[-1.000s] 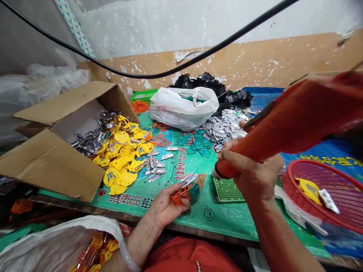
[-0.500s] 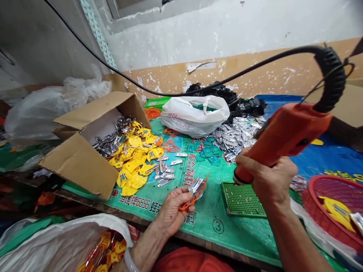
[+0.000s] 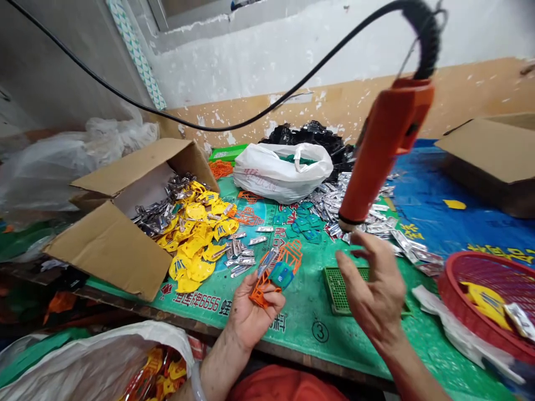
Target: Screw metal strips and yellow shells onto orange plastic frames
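Observation:
My left hand (image 3: 253,314) grips an orange plastic lattice piece (image 3: 291,253) above the front of the green table cover. A teal plastic part (image 3: 281,274) and a shiny silver strip (image 3: 267,262) sit against that lattice. Fingers spread, my right hand (image 3: 374,289) is empty in front of a green gridded tray (image 3: 336,301). Just above its fingertips an orange-red electric screwdriver (image 3: 384,145) hangs upright on a black cable. Whether a fingertip still touches the screwdriver I cannot tell.
Yellow plastic pieces (image 3: 196,245) spill with silver strips from a cardboard box (image 3: 112,262) at the left. A white bag (image 3: 276,172) stands behind teal pieces (image 3: 307,223). At the right are a red basket (image 3: 455,301) and another carton (image 3: 493,145). Silver packets (image 3: 382,225) lie mid-right.
My right hand has let go of the screwdriver, which now hangs further left and more upright. My left hand has turned the orange piece so its lattice and teal part face me.

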Demonstrator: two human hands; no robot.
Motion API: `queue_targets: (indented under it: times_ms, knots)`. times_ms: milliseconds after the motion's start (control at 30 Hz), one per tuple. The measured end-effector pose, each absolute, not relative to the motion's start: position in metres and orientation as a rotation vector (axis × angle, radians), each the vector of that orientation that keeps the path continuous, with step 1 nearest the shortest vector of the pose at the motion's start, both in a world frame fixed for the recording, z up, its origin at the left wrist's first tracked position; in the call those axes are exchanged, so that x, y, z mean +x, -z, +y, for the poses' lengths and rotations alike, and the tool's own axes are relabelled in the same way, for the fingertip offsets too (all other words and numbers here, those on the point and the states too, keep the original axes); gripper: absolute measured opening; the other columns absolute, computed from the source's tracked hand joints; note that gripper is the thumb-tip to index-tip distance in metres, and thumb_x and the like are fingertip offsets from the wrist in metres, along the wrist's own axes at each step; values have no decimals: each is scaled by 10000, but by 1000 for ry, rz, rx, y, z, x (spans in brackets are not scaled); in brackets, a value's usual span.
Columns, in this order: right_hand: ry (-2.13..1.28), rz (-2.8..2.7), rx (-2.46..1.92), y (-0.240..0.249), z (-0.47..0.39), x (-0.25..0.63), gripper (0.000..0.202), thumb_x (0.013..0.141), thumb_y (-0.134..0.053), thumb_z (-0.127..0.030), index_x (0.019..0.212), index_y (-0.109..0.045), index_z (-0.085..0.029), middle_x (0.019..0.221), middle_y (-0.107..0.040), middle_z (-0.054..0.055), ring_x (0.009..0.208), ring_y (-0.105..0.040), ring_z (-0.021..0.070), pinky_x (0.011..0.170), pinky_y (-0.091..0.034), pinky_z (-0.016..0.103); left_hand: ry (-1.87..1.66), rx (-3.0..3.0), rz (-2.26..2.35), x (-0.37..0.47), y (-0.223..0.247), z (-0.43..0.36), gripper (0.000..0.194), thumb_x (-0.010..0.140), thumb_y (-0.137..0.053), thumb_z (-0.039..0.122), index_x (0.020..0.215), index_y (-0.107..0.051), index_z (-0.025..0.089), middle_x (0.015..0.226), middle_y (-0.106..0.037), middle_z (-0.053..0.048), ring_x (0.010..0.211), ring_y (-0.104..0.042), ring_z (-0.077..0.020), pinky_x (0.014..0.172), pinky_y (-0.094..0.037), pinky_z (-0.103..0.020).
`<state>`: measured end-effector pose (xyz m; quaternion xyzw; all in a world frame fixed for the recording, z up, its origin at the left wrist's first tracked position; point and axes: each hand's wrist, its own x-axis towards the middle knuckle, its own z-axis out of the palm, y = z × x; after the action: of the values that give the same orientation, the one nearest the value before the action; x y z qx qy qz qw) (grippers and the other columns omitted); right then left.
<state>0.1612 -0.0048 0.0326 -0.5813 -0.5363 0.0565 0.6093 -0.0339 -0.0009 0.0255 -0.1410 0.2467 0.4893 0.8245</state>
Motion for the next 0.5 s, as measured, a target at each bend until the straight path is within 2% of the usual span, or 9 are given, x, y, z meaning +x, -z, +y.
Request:
queue_targets:
  times_ms: [67,133,200,300,367,400,500]
  knots:
    - [-606,-1176,-1348,-28,-6,153,353,827,-594,-391,1124,-597,-201,1042,-639,91,935,-604,230,769,-508,397,-1034,-327,501,-32,-26,-1,320,921,-407,214,672,-578,110,505,-500,14,428,-484,-50,419,-378,-135]
    - [-1023,-1051,-1307,-26,-2,146,435,794,-615,-450,1142,-592,-190,1050,-662,103,929,-619,233,727,-516,368,-1023,-326,476,-31,-26,-1,291,891,-459,204,633,-564,117,490,-499,14,428,-484,-49,422,-375,-129]
    - [-1297,-981,-1191,-27,2,140,529,746,-658,-475,1187,-579,-194,1084,-670,106,947,-622,238,701,-517,340,-1006,-285,439,-31,-24,-2,204,827,-552,170,631,-570,118,487,-515,21,428,-480,-40,438,-374,-123]
    - [-1484,-960,-1050,-27,3,135,503,712,-699,-474,1130,-635,-202,1077,-689,87,914,-630,217,693,-508,301,-921,-112,396,-31,-20,-6,61,705,-678,149,723,-626,121,605,-628,8,488,-531,-54,516,-424,-166]
    - [-1476,-936,-1092,-24,1,136,411,694,-725,-467,1002,-694,-197,1005,-711,69,860,-635,193,709,-498,277,-803,106,413,-31,-18,-10,189,665,-708,204,840,-667,144,792,-697,-37,629,-616,-138,618,-479,-274]
    - [-1465,-901,-1109,-21,0,139,386,680,-739,-463,960,-706,-201,986,-716,60,852,-638,188,733,-498,275,-778,225,446,-31,-18,-12,286,673,-686,190,959,-671,177,910,-698,-46,717,-633,-174,672,-483,-322]
    - [-1524,-992,-1219,-15,3,146,384,682,-740,-465,977,-711,-222,963,-726,58,834,-653,203,749,-513,293,-790,546,629,-33,-17,-15,463,664,-657,127,1118,-629,212,1110,-635,-66,855,-606,-183,736,-468,-336]
